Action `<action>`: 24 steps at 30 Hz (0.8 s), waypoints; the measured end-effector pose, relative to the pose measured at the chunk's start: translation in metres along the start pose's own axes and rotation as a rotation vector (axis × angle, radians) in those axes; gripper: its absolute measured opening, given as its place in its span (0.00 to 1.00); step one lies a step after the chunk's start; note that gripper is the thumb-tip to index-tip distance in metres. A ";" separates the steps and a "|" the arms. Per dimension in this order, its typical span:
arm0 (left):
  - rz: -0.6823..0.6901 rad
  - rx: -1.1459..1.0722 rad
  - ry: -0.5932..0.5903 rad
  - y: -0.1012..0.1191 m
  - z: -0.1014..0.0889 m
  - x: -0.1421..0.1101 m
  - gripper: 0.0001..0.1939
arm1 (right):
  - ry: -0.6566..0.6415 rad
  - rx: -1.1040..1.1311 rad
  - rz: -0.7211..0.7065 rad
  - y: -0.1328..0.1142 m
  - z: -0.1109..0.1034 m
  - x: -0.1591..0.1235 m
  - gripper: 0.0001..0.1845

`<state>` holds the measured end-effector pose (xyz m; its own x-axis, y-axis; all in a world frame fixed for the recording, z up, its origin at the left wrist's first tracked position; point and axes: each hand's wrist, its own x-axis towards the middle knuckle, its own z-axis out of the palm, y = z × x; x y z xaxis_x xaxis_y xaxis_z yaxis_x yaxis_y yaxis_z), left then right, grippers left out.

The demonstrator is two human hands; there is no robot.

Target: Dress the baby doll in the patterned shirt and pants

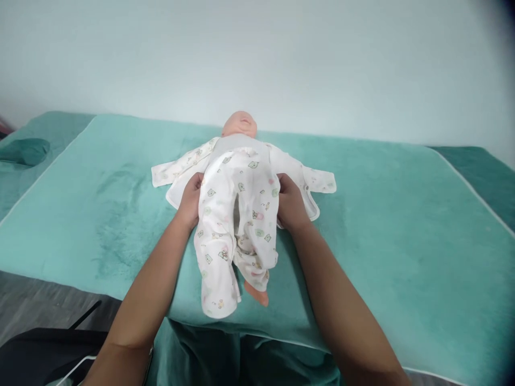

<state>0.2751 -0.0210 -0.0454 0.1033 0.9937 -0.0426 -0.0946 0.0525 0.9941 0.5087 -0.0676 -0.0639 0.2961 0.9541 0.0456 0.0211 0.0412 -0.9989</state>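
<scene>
Trousers (253, 198): on; foot (257, 294) out, 6 o'clock.
Jacket (288, 162): open (seemingly unfastened).
Left hand (190, 199), right hand (291, 202): at trousers; grips unclear.

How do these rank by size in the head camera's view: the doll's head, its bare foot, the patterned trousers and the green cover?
Largest to smallest:
1. Green cover
2. Patterned trousers
3. Doll's head
4. Bare foot, the part that shows

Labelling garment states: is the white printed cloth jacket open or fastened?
Open. The jacket has its front panels spread out to either side of the pink-skinned doll, not joined across its middle.
</scene>
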 end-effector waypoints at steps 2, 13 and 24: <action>-0.026 -0.049 -0.001 -0.002 0.000 0.001 0.12 | 0.038 -0.009 0.010 -0.003 0.004 0.001 0.16; -0.103 -0.173 -0.038 0.004 0.004 0.001 0.17 | -0.102 0.295 0.142 -0.007 0.002 0.015 0.13; 0.052 0.028 0.076 -0.004 -0.001 0.004 0.10 | 0.130 0.069 -0.085 0.001 0.006 0.007 0.09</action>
<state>0.2745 -0.0167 -0.0499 0.0233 0.9997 0.0027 -0.0696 -0.0011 0.9976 0.5049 -0.0592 -0.0644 0.4172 0.9000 0.1263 -0.0129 0.1448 -0.9894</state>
